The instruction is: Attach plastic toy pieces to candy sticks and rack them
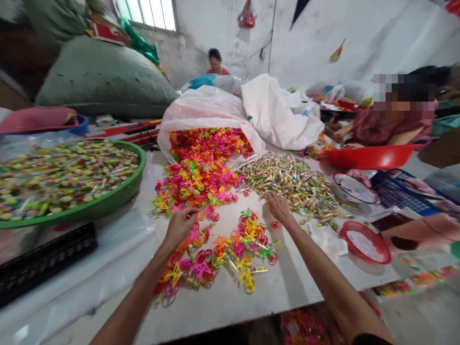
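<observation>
My left hand rests at the near edge of a big heap of pink, orange and green plastic toy pieces, its fingers curled onto a few of them. My right hand reaches to the near edge of a pile of small wrapped candy sticks, fingers bent down on the pile; what they hold is hidden. In front of both hands lies a smaller cluster of toy pieces joined with candy sticks on the white table.
A green basin full of wrapped items stands at the left, a black tray before it. White plastic bags lie behind the heaps. A red basin, red-rimmed lids and two other people are at the right and back.
</observation>
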Demonstrator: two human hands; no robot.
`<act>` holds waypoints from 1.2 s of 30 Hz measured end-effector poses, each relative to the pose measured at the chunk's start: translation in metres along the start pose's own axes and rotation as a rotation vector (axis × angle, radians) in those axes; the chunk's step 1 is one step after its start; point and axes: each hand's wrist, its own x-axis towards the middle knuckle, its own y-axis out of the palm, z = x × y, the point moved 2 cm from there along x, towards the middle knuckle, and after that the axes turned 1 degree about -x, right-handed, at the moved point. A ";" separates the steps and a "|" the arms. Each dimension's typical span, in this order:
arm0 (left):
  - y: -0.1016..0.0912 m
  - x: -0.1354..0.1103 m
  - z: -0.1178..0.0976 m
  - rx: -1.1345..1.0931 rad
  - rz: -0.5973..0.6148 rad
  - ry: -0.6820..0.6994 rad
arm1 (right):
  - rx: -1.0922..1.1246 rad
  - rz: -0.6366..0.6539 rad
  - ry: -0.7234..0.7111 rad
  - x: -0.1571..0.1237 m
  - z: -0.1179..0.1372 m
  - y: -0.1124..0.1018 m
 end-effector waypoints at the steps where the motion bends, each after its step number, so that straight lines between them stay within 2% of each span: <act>1: 0.000 0.002 0.002 0.113 -0.070 -0.017 | -0.003 0.002 -0.016 -0.002 0.000 0.003; 3: 0.003 0.008 0.004 0.244 -0.088 -0.031 | -0.001 -0.002 -0.028 -0.007 0.000 0.008; 6: 0.011 0.016 0.004 0.325 -0.029 -0.023 | 0.025 -0.043 0.008 -0.014 -0.002 0.007; 12: 0.022 0.024 -0.003 0.336 -0.010 -0.029 | 0.171 -0.183 0.119 -0.038 -0.001 -0.007; 14: 0.026 0.025 -0.008 0.294 -0.041 -0.041 | 0.357 -0.237 0.120 -0.050 0.008 -0.015; 16: 0.031 0.026 -0.014 0.223 -0.085 -0.061 | 0.692 -0.285 0.102 -0.064 0.023 -0.024; 19: 0.040 0.029 -0.022 0.051 -0.108 -0.105 | 1.140 -0.264 0.103 -0.087 0.051 -0.039; 22: 0.043 0.029 -0.026 -0.193 -0.087 -0.167 | 1.373 -0.155 0.152 -0.108 0.076 -0.049; 25: 0.041 0.020 -0.030 -0.487 -0.048 -0.218 | 1.585 -0.062 0.201 -0.123 0.091 -0.049; 28: 0.039 0.000 -0.039 -0.753 0.004 -0.246 | 1.749 0.012 0.249 -0.130 0.100 -0.042; 31: 0.040 -0.028 -0.055 -0.931 0.064 -0.266 | 1.858 0.033 0.304 -0.133 0.109 -0.037; 36: 0.048 -0.070 -0.077 -1.296 0.294 -0.326 | 1.923 0.024 0.310 -0.138 0.117 -0.036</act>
